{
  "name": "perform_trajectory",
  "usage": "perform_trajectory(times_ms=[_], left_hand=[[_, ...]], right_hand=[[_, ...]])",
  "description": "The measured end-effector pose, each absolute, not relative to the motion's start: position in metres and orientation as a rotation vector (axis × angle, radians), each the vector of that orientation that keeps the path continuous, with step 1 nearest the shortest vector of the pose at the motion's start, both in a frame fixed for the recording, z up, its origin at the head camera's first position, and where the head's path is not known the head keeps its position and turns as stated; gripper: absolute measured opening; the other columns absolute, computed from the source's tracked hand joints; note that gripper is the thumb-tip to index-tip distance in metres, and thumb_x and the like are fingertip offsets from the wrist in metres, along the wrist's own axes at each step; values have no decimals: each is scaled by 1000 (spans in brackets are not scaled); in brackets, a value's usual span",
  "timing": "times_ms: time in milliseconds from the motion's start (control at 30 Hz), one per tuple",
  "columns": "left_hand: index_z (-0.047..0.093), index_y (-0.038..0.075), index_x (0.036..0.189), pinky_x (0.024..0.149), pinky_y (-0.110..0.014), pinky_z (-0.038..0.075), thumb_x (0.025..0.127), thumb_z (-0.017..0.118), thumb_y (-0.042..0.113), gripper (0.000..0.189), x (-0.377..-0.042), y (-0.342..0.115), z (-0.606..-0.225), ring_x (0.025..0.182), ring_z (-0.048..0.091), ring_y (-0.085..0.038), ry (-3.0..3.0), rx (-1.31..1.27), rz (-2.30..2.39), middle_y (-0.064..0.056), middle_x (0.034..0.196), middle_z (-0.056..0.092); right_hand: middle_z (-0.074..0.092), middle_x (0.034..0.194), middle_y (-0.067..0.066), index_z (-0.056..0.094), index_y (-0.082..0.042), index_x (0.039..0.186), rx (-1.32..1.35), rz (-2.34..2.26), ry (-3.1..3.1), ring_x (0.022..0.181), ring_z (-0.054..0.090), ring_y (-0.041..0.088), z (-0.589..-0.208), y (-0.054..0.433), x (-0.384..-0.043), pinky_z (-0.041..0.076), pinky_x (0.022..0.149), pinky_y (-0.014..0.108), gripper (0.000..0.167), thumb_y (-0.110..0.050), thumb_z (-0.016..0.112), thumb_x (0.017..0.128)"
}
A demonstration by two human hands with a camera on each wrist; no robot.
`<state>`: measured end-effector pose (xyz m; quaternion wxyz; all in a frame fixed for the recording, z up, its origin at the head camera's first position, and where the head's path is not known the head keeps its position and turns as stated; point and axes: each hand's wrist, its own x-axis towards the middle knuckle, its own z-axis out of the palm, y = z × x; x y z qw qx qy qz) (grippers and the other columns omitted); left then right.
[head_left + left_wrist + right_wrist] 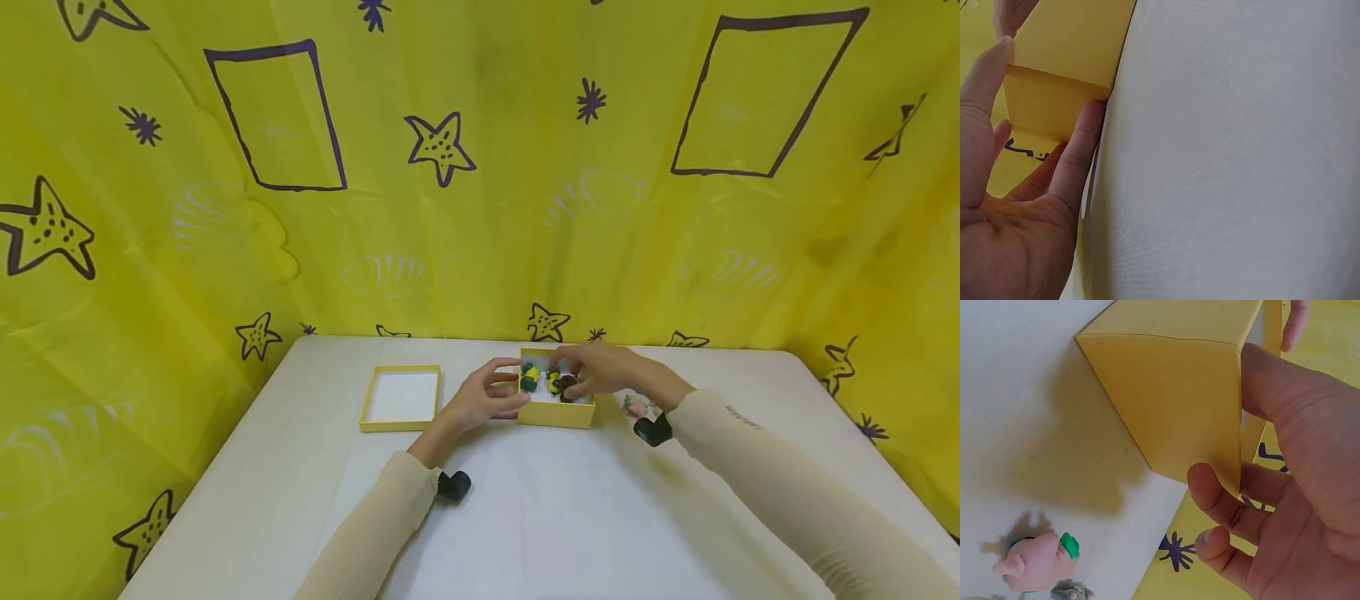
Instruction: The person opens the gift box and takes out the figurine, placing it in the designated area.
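A small yellow box [555,416] stands on the table, its white inside holding green-and-yellow toy figures [530,377] and a dark brown one [568,387]. My left hand [483,395] touches the box's left wall with extended fingers, thumb up at the near rim. The left wrist view has that hand [1022,219] flat along the yellow side. My right hand [606,367] reaches over the right rim, thumb and forefinger inside by the brown figure. In the right wrist view its other fingers [1207,487] bend outside the wall; I cannot tell whether it pinches the figure.
A shallow yellow lid [402,398] with a white inside lies left of the box. Right of the box, under my right wrist, is a pink pig figure [1038,564] with a small grey figure [1072,591] beside it. A yellow patterned curtain [480,250] hangs behind the white table [555,517].
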<state>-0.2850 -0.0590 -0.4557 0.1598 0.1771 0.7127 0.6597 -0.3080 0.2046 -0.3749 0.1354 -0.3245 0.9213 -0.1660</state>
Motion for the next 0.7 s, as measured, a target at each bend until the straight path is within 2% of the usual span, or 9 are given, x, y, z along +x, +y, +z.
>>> perform_trajectory(times_ms=[333,700], left_hand=[[49,19,150,81,-40,64,93,78,12,65,-283,-59,-454,110,67,-24,2075,512,1863,-17,147,52],[49,21,150,82,-41,64,93,78,11,64,-283,-58,-453,110,66,-24,2075,493,1862,-16,148,52]], right_hand=[[69,105,4,63,-16,130,-905,-355,2714,90,62,19,-383,201,-312,58,79,40,46,-24,83,90],[69,104,5,67,-12,115,-913,-442,2681,93,63,20,-386,200,-311,58,82,40,29,-13,81,90]])
